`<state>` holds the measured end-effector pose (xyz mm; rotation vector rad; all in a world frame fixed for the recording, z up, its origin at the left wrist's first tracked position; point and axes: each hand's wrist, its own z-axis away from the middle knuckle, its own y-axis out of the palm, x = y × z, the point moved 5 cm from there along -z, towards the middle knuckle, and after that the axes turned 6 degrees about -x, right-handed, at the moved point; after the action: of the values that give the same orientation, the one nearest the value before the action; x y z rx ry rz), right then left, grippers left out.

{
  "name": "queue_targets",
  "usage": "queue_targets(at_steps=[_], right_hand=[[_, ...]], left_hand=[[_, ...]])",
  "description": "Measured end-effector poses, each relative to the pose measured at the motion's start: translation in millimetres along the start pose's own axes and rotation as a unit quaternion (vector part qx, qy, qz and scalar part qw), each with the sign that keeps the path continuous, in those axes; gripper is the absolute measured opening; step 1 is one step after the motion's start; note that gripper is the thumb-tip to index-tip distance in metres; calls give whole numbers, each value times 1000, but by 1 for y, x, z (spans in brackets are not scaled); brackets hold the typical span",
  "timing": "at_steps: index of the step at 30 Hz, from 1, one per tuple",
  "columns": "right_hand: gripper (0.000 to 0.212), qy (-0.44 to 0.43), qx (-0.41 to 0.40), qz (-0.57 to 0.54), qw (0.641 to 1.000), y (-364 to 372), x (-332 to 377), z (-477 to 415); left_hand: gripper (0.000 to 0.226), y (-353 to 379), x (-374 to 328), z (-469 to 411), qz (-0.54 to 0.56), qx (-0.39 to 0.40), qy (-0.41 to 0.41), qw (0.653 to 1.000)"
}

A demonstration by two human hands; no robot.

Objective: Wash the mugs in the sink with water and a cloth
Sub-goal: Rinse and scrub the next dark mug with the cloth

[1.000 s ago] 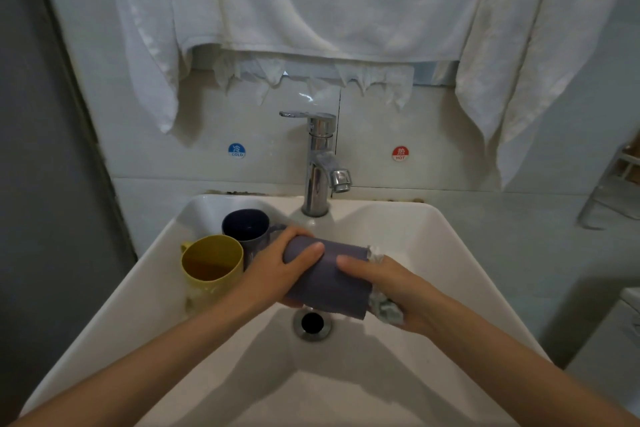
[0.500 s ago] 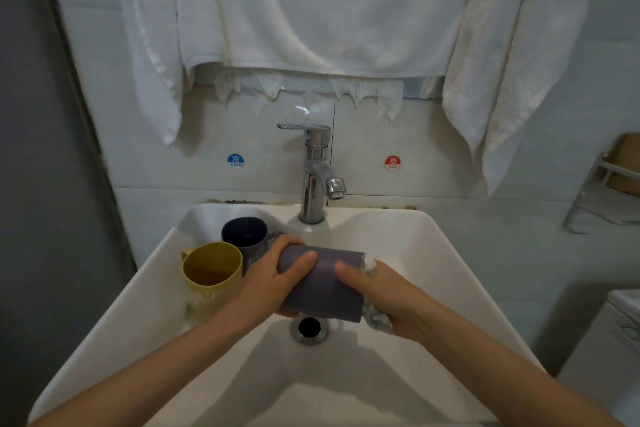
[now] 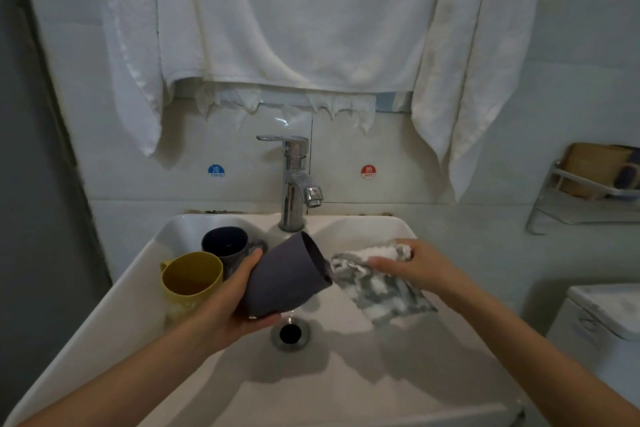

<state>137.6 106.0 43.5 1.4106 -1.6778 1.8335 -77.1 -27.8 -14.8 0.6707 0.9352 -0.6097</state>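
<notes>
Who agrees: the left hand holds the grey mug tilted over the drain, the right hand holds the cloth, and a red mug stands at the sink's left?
One slip: the head view shows a yellow mug, not red, at the left of the sink. The left hand does hold the grey mug tilted over the drain, and the right hand the cloth.

Dim, bluish light; soft shadows in basin; wide-angle bending at edges.
</notes>
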Motion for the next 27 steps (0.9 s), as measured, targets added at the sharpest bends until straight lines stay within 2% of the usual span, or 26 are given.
queue_targets(at_steps=[5, 8, 12, 14, 16, 19, 21, 22, 25, 26, 27], right_hand=[[32, 6, -98, 37, 995, -12, -24, -13], [19, -15, -161, 36, 986, -29, -31, -17], [49, -3, -212, 48, 976, -57, -43, -32], [39, 35, -208, 60, 976, -70, -58, -46], [30, 79, -161, 97, 979, -72, -80, -59], [32, 127, -108, 162, 973, -58, -110, -71], [43, 115, -115, 181, 970, -52, -115, -74], [44, 88, -143, 205, 964, -54, -112, -75], [25, 9, -208, 328, 921, -60, -88, -71], [23, 9, -198, 344, 918, -57, -82, -70], [30, 21, -173, 349, 921, -50, -78, -69]], left_hand=[[30, 16, 1, -7, 56, 26, -40, 997], [32, 30, 1, -11, 65, 49, -36, 996], [27, 46, 6, -9, 79, 74, -38, 993], [27, 50, 10, -11, 73, 80, -30, 994], [27, 49, 13, -14, 51, 82, -13, 995], [26, 47, 15, -20, 23, 86, 5, 996], [25, 44, 16, -23, 19, 88, 5, 996], [25, 43, 17, -24, 18, 86, 6, 996], [21, 41, 17, -25, 18, 76, 16, 997], [19, 41, 17, -25, 15, 71, 24, 997], [18, 40, 16, -25, 11, 66, 35, 997]])
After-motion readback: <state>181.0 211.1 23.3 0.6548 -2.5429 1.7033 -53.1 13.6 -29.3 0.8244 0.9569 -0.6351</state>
